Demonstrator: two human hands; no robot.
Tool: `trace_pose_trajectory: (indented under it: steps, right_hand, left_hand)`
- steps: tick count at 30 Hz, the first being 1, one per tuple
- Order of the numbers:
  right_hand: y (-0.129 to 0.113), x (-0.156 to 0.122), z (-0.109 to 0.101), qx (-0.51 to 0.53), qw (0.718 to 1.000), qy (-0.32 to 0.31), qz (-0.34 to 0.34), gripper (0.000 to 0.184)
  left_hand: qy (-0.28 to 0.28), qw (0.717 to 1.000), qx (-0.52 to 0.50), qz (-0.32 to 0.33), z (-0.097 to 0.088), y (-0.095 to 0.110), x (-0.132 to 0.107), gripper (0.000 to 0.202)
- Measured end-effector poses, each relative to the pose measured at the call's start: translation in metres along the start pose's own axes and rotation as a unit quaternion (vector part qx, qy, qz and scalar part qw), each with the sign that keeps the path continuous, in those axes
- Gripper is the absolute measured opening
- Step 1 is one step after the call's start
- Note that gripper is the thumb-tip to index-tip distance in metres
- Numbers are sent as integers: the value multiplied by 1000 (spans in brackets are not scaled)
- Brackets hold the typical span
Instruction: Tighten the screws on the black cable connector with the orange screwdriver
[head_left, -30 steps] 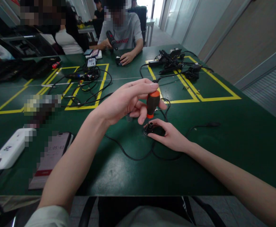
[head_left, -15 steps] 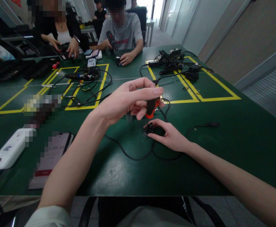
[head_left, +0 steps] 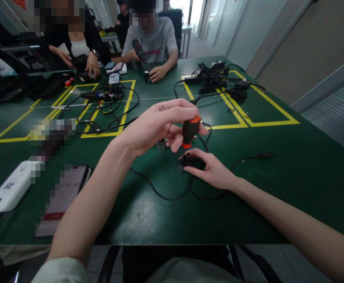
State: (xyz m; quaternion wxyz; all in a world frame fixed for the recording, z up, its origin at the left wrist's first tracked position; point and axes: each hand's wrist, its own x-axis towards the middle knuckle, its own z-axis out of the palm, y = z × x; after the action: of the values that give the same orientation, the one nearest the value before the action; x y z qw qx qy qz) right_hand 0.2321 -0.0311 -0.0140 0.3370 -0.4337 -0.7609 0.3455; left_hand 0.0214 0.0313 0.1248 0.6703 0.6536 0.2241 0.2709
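My left hand (head_left: pixel 166 124) is closed around the black and orange handle of a screwdriver (head_left: pixel 190 131). The handle stands nearly upright, above and a little behind my right hand; its shaft is hard to make out. On the table, my right hand (head_left: pixel 210 169) curls its thumb and fingers around a dark round part (head_left: pixel 186 162) with a short black post sticking up. What else the palm covers is hidden. A small dark cylinder (head_left: pixel 160 146) stands just behind my left fingers. A black cable (head_left: pixel 157 192) loops beneath and around my right hand.
A white power bank (head_left: pixel 12 186) and a phone (head_left: pixel 65 192) lie at the left. Tangled black cables and adapters (head_left: pixel 214 76) sit at the far right, more cables (head_left: pixel 113 94) at the far left. Across the table, one person holds a power drill (head_left: pixel 138 51).
My left index finger and thumb have shifted slightly left, and the orange top of the screwdriver handle now shows. My right hand keeps its place.
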Motion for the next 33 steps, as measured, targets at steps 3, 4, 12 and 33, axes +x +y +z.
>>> trace_pose_trajectory:
  steps: [3, 4, 12, 33]
  right_hand:
    - [0, 0, 0, 0, 1000, 2, -1, 23]
    - [-1, 0, 0, 0, 1000, 2, -1, 23]
    - [-1, 0, -1, 0, 1000, 1, 0, 24]
    - [-2, 0, 0, 3, 1000, -1, 5, 24]
  left_hand:
    - [9, 1000, -1, 1, 1, 1, -1, 28]
    - [11, 1000, 0, 3, 1, 1, -1, 31]
    - [39, 999, 14, 20, 1, 0, -1, 23]
    - [9, 1000, -11, 2, 0, -2, 0, 27]
